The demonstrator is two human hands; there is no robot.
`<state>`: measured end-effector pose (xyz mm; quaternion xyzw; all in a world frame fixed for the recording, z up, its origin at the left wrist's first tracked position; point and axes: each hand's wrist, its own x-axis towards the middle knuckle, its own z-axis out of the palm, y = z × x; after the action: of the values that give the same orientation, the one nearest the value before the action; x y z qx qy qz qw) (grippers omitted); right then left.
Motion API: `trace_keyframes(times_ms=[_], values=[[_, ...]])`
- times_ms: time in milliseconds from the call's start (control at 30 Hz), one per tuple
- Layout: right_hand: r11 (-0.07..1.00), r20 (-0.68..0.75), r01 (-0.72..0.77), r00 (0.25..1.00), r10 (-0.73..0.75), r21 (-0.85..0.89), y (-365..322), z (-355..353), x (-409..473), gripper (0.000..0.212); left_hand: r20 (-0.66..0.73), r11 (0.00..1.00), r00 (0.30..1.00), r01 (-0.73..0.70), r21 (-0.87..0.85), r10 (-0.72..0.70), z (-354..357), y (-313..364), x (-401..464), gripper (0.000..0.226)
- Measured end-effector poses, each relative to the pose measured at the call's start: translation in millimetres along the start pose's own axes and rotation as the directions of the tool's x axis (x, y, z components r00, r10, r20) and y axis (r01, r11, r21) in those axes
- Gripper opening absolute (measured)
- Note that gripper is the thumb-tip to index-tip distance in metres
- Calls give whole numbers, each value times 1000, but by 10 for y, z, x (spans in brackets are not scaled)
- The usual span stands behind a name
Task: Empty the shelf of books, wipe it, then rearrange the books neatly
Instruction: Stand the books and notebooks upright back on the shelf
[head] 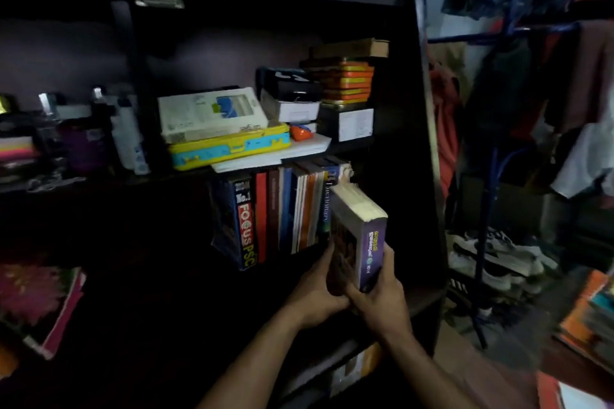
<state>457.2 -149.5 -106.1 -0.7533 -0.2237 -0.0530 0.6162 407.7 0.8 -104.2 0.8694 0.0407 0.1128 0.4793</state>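
Dim, cluttered shelving (pixel 408 129) fills the view, and at the right end of the standing row of books (pixel 285 212) both the left hand (pixel 315 292) and right hand (pixel 382 295) clasp a thick purple-spined book (pixel 360 236), tilted, likely for slotting in or pulling out.

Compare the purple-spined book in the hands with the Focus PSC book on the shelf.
The purple-spined book is held by both the left hand and right hand, tilted, in front of the shelf; the Focus PSC book stands in the row, untouched. One spine is purple, the other dark blue with big letters. Both are thick.
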Motion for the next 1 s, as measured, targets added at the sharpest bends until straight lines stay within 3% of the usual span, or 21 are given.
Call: trace_keyframes(times_ms=[100, 200, 267, 333, 367, 400, 467, 567, 733, 800, 900, 1000], values=[[1000, -67, -19, 998, 17, -18, 6, 75, 46, 78, 50, 997, 999, -20, 73, 17, -69, -86, 68, 100], [1000, -49, 8, 999, -9, -18, -21, 171, 160, 73, -194, 939, 973, -51, 341, 124, -172, -133, -127, 71], [1000, -56, 16, 998, -16, -2, -2, 217, 245, 71, -479, 873, 834, -5, 488, 273, -370, -172, -235, 66], [1000, -69, 23, 997, -23, -12, 35, 256, 349, 72, -706, 843, 603, 99, 529, 372, -669, -267, -228, 83], [1000, -80, 23, 996, -24, -21, 43, 263, 383, 72, -776, 868, 523, 130, 480, 351, -815, -312, -209, 93], [999, -97, 33, 995, -35, -29, 74, 284, 431, 72, -818, 899, 494, 148, 412, 294, -938, -378, -151, 103], [998, -126, 42, 991, -47, -39, 119, 328, 482, 71, -829, 931, 523, 164, 327, 199, -1094, -495, -38, 116], [995, -143, 49, 988, -60, -81, 152, 341, 473, 73, -804, 941, 569, 145, 304, 172, -1126, -584, 174, 127], [979, -83, 81, 992, -98, -187, 107, 422, 382, 83, -733, 775, 546, 218, 593, 407, -874, -533, 476, 136], [970, -22, 119, 992, -127, -212, 62, 446, 347, 81, -677, 703, 548, 209, 679, 491, -862, -517, 523, 126], [965, 32, 144, 990, -140, -219, 8, 464, 299, 73, -530, 547, 543, 149, 824, 651, -947, -559, 550, 82], [963, 52, 177, 984, -169, -206, -27, 451, 263, 75, -332, 382, 677, 81, 921, 657, -902, -571, 569, 62]])
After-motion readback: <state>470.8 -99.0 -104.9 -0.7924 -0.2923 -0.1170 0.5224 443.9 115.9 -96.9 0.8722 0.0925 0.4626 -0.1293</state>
